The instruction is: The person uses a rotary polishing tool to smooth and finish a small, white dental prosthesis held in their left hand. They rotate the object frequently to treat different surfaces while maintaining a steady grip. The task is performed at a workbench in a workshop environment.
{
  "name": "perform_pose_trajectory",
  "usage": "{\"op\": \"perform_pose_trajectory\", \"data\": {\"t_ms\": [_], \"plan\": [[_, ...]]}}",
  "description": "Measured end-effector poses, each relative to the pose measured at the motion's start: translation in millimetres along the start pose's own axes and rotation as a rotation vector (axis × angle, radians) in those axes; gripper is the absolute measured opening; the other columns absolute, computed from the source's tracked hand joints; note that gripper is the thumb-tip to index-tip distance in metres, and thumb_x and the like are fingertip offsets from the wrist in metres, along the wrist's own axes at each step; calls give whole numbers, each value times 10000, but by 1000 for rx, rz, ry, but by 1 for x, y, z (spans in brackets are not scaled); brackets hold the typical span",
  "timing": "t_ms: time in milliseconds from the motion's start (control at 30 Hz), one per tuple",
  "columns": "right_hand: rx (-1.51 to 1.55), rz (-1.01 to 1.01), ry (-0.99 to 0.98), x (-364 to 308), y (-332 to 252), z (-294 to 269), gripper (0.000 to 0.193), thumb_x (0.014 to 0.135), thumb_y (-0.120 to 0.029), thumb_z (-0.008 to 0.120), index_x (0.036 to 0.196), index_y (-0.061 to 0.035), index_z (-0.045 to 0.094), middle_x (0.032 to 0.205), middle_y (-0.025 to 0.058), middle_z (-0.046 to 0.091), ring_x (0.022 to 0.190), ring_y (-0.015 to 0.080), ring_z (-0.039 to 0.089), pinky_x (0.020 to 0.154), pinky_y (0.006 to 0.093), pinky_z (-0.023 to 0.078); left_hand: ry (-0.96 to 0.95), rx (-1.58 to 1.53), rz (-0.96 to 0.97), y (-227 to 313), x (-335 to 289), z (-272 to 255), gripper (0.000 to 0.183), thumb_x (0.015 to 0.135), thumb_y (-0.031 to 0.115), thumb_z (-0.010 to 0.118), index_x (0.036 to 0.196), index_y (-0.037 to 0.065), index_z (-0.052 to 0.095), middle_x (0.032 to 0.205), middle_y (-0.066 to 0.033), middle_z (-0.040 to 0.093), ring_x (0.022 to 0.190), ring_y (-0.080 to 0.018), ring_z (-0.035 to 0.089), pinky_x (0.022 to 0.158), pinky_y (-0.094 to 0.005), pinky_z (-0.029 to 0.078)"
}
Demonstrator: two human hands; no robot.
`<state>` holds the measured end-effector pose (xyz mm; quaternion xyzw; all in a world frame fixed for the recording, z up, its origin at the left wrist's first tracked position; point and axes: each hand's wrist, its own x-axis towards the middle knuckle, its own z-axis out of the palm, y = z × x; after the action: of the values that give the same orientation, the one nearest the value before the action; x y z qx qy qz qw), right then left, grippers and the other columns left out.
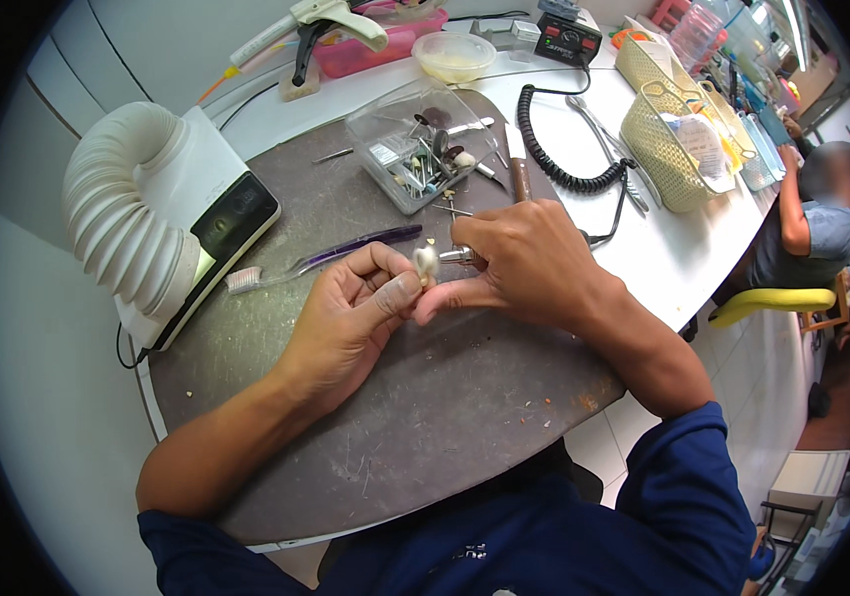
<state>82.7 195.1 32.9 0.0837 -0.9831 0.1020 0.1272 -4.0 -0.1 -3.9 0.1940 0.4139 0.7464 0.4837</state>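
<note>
My right hand [534,253] is wrapped round a silver rotary handpiece [457,255], its thumb reaching toward my left fingertips. A fuzzy white polishing wheel [426,259] sits at the handpiece's tip, pointing left. Between thumb and fingers, my left hand [351,308] pinches a tiny yellowish-white, tooth-like piece [423,282] against the wheel's lower edge; most of it is hidden. Behind my left hand lies a toothbrush [355,243] with a purple handle. Beyond both hands, a clear plastic box [385,184] holds several burs and polishing wheels.
A white suction unit [216,169] with a ribbed hose stands at left. Coiled black cord [554,174] runs from the control box [568,40]. A brown-handled knife [518,169] lies by cream baskets [678,149]. Another person [812,219] sits far right.
</note>
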Motion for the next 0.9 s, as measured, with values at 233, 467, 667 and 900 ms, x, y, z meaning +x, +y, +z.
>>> {"op": "perform_pose_trajectory", "data": {"t_ms": [233, 467, 667, 900], "plan": [[4, -20, 22, -2, 0, 1, 739, 746, -757, 539, 632, -27, 579, 536, 126, 586, 503, 286, 622, 486, 355, 478, -4, -11, -14, 2, 1, 2, 124, 933, 108, 620, 1014, 45, 551, 969, -42, 635, 877, -86, 597, 828, -231, 476], [-7, -36, 21, -1, 0, 1, 745, 742, -764, 532, 625, -30, 573, 536, 122, 587, 512, 284, 627, 487, 357, 478, 54, 41, -44, 6, -1, 10, 143, 925, 156, 643, 972, 81, 531, 945, -9, 610, 860, -69, 571, 779, -217, 447], [7, -15, 24, 0, 1, 1, 740, 749, -756, 532, 636, -26, 572, 565, 122, 603, 520, 280, 632, 479, 360, 477, 29, 15, -12, 3, 0, 5, 136, 924, 145, 642, 967, 80, 531, 945, -16, 611, 871, -72, 577, 780, -219, 452], [28, -15, 41, -1, 0, 0, 738, 745, -754, 540, 647, -23, 573, 568, 121, 604, 519, 272, 635, 470, 350, 478, 37, -7, -17, 3, 0, 6, 123, 921, 108, 637, 972, 76, 531, 976, -33, 622, 910, -86, 591, 807, -231, 468]]}}
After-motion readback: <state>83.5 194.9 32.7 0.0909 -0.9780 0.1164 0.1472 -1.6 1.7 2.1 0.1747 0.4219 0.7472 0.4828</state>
